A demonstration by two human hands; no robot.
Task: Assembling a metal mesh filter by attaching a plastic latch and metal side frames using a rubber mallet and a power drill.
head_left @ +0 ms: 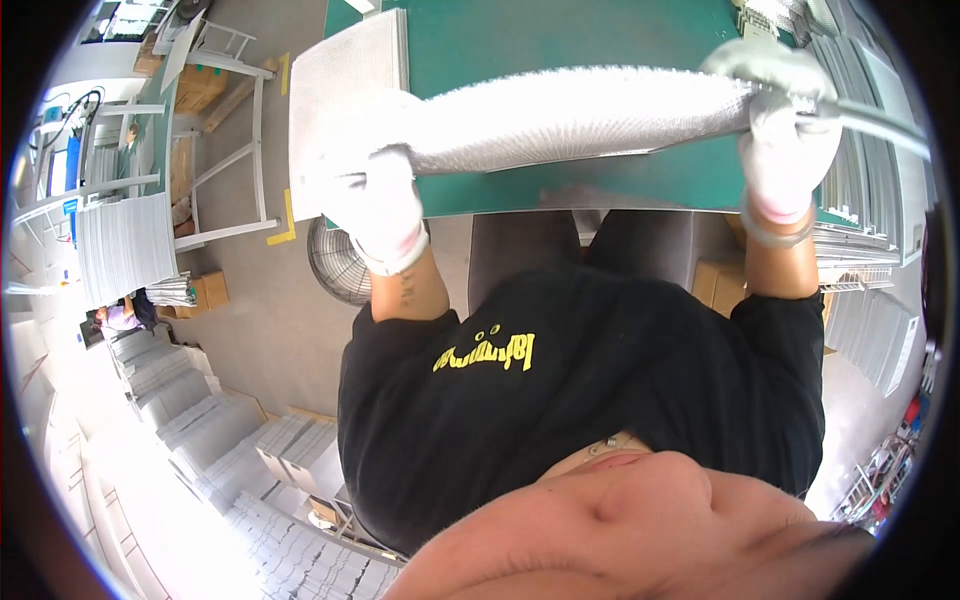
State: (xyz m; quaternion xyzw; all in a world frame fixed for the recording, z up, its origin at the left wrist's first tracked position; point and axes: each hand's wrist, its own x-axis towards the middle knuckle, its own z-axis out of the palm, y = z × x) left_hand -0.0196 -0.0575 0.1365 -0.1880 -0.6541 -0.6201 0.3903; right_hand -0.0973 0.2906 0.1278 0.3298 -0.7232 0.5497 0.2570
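Observation:
A white, finely ribbed mesh panel [590,115] stretches between my two gloved hands above a green tabletop [560,40], its upper edge bowed. My left hand [380,195], in a white glove, is closed on the panel's left end; glare washes out part of the fingers. At the other end my right hand [785,145], gloved too, grips the panel with its fingers wrapped round. A thin grey strip [885,128] runs out to the right from beside that hand; whether it belongs to the panel I cannot tell.
White sheets [345,70] are stacked at the table's left, partly behind my left hand. Upright pale panels [850,130] stand along its right side. On the floor are a round wire-guarded fan [335,262], cardboard boxes [718,288] and a white metal frame [258,150].

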